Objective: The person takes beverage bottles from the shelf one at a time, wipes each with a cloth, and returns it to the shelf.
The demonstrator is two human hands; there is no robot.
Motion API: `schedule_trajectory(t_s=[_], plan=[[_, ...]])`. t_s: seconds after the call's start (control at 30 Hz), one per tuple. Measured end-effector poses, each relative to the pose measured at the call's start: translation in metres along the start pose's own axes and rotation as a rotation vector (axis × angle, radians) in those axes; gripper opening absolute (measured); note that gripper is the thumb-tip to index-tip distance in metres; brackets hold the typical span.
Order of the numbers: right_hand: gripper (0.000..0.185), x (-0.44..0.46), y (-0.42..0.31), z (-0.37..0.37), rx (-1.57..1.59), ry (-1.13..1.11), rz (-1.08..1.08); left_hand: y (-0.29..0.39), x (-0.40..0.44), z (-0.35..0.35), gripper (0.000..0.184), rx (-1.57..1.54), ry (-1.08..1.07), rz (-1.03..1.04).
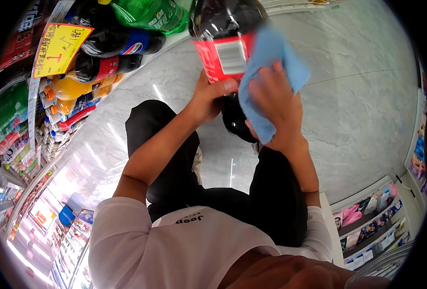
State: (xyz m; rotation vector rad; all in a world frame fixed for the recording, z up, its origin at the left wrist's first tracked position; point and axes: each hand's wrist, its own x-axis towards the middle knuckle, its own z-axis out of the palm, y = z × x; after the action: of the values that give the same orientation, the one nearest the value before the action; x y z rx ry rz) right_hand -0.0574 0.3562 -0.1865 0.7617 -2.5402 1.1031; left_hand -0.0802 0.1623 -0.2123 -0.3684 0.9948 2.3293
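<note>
A large bottle of dark cola with a red label and a white barcode is held up in front of me, above the floor. My left hand is closed around its near left side, thumb against the label's edge. A light blue cloth is in my right hand, pressed against or just over the bottle's right side. Motion blurs the cloth and my right fingers, and the cloth covers part of the label.
At left, a shelf holds cola bottles, a green soda bottle and orange drinks. A yellow price tag hangs on its edge. Grey tile floor lies beyond my knees. Packaged goods stand on low shelves at right.
</note>
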Motion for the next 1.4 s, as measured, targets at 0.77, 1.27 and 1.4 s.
schedule_trajectory(t_s=[0.77, 1.27, 1.4], plan=[[0.063, 0.078, 0.013, 0.003, 0.868, 0.403, 0.313, 0.006, -0.003, 0.011, 0.090, 0.374, -0.108, 0.042], [0.054, 0.040, 0.010, 0.004, 1.252, 0.420, 0.729, 0.012, -0.006, 0.001, 0.093, 0.344, -0.151, -0.018], [0.052, 0.005, 0.013, 0.018, 1.282, 0.233, 0.572, 0.022, -0.009, 0.001, 0.096, 0.376, -0.137, 0.034]])
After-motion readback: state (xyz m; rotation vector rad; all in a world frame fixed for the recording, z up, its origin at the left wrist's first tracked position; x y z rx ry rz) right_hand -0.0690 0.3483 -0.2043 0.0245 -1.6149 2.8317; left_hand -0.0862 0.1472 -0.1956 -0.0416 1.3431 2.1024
